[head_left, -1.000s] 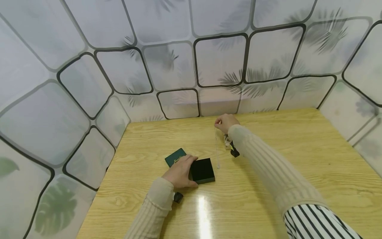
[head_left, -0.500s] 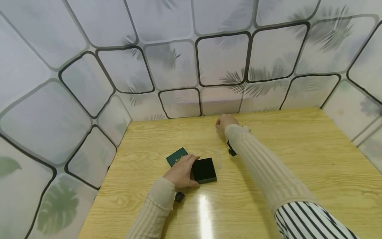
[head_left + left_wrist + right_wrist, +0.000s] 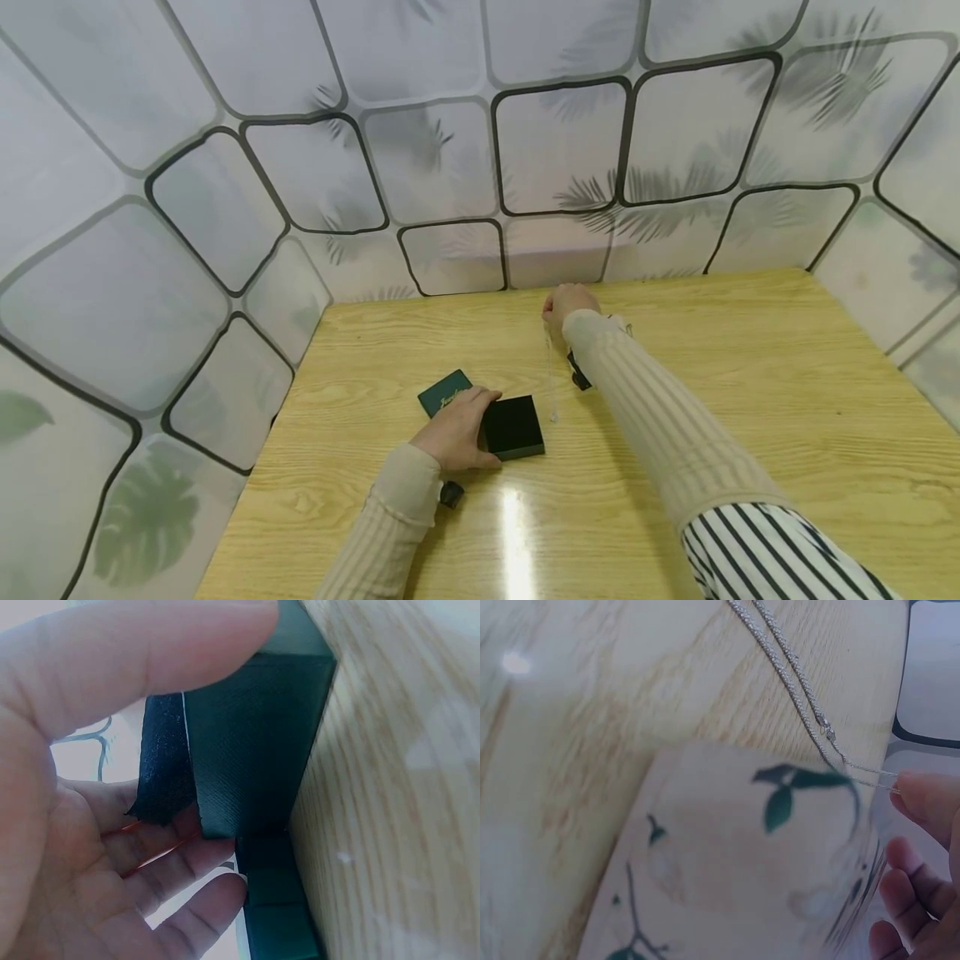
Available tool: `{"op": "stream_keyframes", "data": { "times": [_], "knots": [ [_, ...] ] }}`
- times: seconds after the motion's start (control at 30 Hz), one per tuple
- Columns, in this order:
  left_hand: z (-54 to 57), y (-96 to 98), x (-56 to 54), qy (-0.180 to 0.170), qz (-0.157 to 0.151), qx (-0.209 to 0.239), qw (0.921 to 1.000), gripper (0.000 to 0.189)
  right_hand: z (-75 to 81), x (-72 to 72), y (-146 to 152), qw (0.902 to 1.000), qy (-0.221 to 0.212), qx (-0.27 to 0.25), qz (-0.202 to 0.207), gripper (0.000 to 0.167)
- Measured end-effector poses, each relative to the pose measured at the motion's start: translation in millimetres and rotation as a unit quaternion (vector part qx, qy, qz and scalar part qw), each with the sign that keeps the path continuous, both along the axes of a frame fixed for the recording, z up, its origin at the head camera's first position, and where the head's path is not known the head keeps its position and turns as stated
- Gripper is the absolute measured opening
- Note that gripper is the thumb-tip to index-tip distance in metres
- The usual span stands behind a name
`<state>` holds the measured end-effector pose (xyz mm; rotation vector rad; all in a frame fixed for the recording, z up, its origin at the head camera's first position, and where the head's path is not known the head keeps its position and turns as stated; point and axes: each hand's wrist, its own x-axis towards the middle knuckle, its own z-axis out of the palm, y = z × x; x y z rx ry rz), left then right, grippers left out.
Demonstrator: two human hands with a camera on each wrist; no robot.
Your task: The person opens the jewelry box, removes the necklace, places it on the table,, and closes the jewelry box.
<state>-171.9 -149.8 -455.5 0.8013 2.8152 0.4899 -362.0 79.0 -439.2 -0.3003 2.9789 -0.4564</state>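
Observation:
My left hand (image 3: 457, 429) grips the dark green jewelry box base (image 3: 513, 427) with its black insert facing up, thumb at the near side and fingers at the far side. In the left wrist view the thumb lies along the green box wall (image 3: 247, 750). The box lid (image 3: 444, 392), with gold lettering, lies flat just beyond that hand. At the back of the table my right hand (image 3: 568, 304) pinches the end of a thin silver necklace (image 3: 551, 379). In the right wrist view the doubled chain (image 3: 784, 671) runs from the fingertips, its clasp in sight.
A pale, flower-patterned item (image 3: 727, 847), perhaps a small bag, is by the right wrist; the sleeve mostly covers it in the head view. The wooden table (image 3: 735, 358) meets a patterned curtain (image 3: 555, 250) behind the right hand.
My right hand has turned slightly at the wrist, still pinching the necklace, and its sleeve now covers more of the patterned item. The left hand keeps its grip on the box base.

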Motion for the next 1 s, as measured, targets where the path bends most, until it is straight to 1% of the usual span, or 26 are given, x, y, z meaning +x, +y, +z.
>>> {"op": "stream_keyframes", "data": {
  "times": [0.17,0.33,0.43,0.53,0.7,0.8,1.0],
  "knots": [
    [0.6,0.4,-0.4,-0.001,0.0,0.0,1.0,0.098,-1.5,-4.5,2.5,0.9999,-0.005,-0.009,0.0,0.018],
    [1.1,0.7,-0.2,-0.002,0.0,0.002,1.0,0.098,4.9,-1.5,4.8,0.9997,-0.014,-0.022,-0.003,0.02],
    [0.6,0.9,-0.2,-0.001,0.0,0.0,1.0,0.098,7.1,0.3,7.0,0.9996,-0.008,-0.025,0.005,0.022],
    [0.4,1.1,0.1,-0.001,-0.001,-0.001,1.0,0.098,7.6,1.1,10.2,0.9992,0.001,-0.034,0.022,0.024],
    [0.6,1.1,0.9,-0.001,0.0,-0.002,1.0,0.099,9.0,4.1,13.6,0.9962,0.003,-0.075,0.044,0.032],
    [0.6,1.0,1.4,0.0,0.001,-0.003,1.0,0.099,11.4,8.4,13.9,0.994,0.003,-0.094,0.056,0.036],
    [0.9,1.2,2.6,0.003,-0.002,-0.001,1.0,0.099,17.3,21.6,17.3,0.9868,0.02,-0.14,0.08,0.037]
  ]
}}
